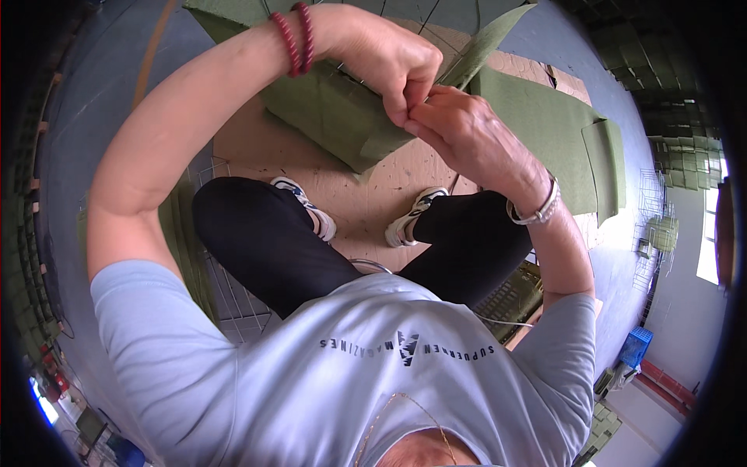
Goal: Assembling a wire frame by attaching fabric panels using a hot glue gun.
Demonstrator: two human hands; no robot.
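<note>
My left hand [393,66] and my right hand [471,132] meet at the top middle, both closed in a pinch with fingertips touching. What they hold is hidden between the fingers. Directly beneath and around them is a box-like piece of green fabric [327,117], its corner pointing toward me. A raised green fabric flap [494,43] slopes down to my fingers from the right. Thin dark wires cross inside the fabric box, partly covered by my left hand.
Brown cardboard [257,148] covers the floor under my shoes. A flat green fabric panel [537,132] lies to the right. By my left leg stands a wire frame [233,300] with green fabric; a dark perforated crate [510,300] is by my right. Green stacks line the far right.
</note>
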